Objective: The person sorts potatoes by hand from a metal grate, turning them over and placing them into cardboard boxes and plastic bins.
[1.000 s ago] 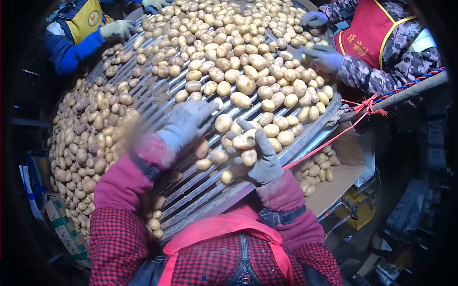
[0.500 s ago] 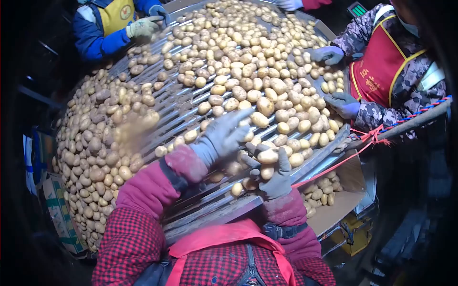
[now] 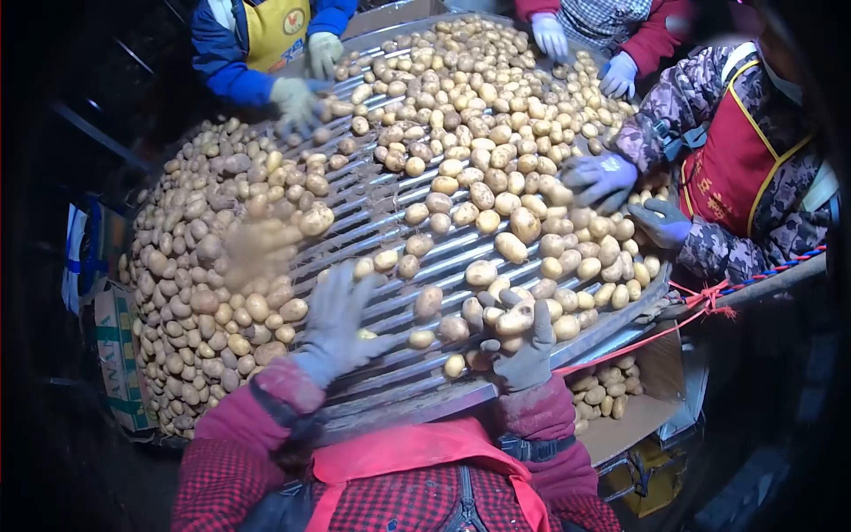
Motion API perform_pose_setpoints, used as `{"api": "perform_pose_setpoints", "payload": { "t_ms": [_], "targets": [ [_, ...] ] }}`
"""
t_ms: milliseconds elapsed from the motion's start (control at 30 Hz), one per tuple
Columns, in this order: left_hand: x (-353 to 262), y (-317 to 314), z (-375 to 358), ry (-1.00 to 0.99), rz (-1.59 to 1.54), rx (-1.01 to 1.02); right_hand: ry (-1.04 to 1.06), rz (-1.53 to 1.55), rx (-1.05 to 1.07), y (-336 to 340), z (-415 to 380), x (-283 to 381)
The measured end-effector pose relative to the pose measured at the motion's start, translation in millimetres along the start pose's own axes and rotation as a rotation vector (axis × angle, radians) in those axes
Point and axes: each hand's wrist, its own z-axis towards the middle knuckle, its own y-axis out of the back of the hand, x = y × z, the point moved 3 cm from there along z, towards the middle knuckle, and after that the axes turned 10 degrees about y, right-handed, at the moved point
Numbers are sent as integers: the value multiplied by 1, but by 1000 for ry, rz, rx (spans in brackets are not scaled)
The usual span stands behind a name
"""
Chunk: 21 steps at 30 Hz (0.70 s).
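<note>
The left hand (image 3: 337,330) splays over metal slats (image 3: 397,303); the right hand (image 3: 528,363) grips a potato (image 3: 516,318)

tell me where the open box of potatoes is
The open box is at the head view's lower right, below the red knot and right of the right hand.

Red-black checked sleeves (image 3: 217,486), magenta cuffs (image 3: 563,472), grey gloves (image 3: 335,330), seemingly dusty.

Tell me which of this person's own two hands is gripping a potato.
The right hand, which clasps a potato; the left hand is spread open over the metal slats.
</note>
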Motion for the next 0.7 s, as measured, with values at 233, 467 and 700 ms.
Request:
{"api": "perform_pose_setpoints", "payload": {
  "t_ms": [233, 467, 700],
  "targets": [
    [39, -61, 37, 411, 19, 13, -91, -281, 36, 13, 2, -9],
    [-58, -104, 138, 102, -6, 113, -108, -262, -6, 16, 1, -13],
    [7, -21, 174, 34, -294, 32, 308, -1726, 543, 19, -2, -18]
  ]
}}
